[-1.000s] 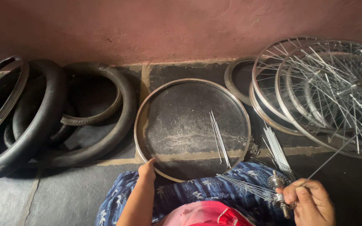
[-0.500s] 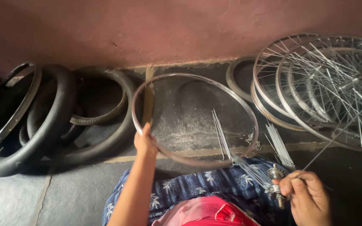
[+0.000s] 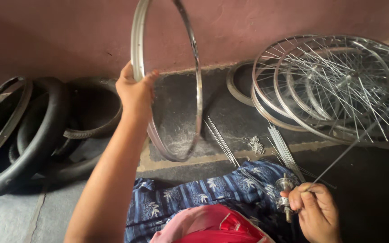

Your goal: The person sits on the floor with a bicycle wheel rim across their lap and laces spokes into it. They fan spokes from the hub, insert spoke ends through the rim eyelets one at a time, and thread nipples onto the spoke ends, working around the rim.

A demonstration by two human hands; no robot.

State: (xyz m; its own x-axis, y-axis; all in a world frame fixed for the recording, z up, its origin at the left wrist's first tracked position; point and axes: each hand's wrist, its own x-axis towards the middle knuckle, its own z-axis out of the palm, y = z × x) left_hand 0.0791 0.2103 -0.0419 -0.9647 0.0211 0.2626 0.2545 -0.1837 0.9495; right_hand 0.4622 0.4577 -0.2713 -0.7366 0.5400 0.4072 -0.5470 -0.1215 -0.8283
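The left hand grips a bare metal rim upright at upper centre; the right hand (lower right) is closed around a hub and one spoke.

Dull pink plaster wall above dark, dusty floor.

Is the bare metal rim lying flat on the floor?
No, the left hand holds the rim raised on its edge, with only its lowest part near the floor.
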